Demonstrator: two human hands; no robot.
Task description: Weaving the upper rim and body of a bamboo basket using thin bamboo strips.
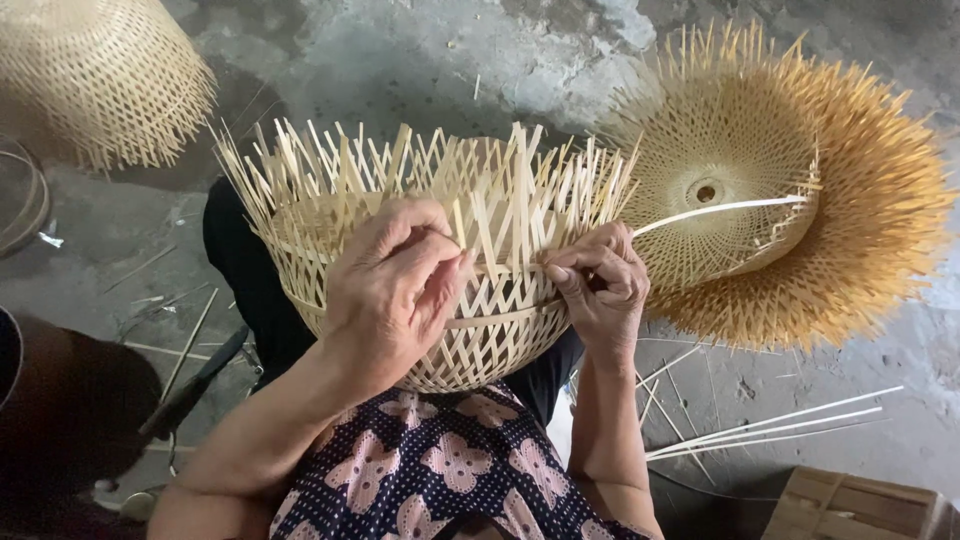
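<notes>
Pale bamboo basket [480,300], half-woven, loose strips upright, hands pinching rim

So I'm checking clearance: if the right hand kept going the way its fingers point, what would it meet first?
Probably the left hand: the right hand points leftward along the basket rim toward it.

Soft, even daylight, moderately bright, no glare. Faint shadow under the basket [440,250] on the lap. Dark, murky near left corner. Sharp on hands and weave; slightly soft toward far corners. Mild wide-angle stretch at the edges. No motion blur.
</notes>
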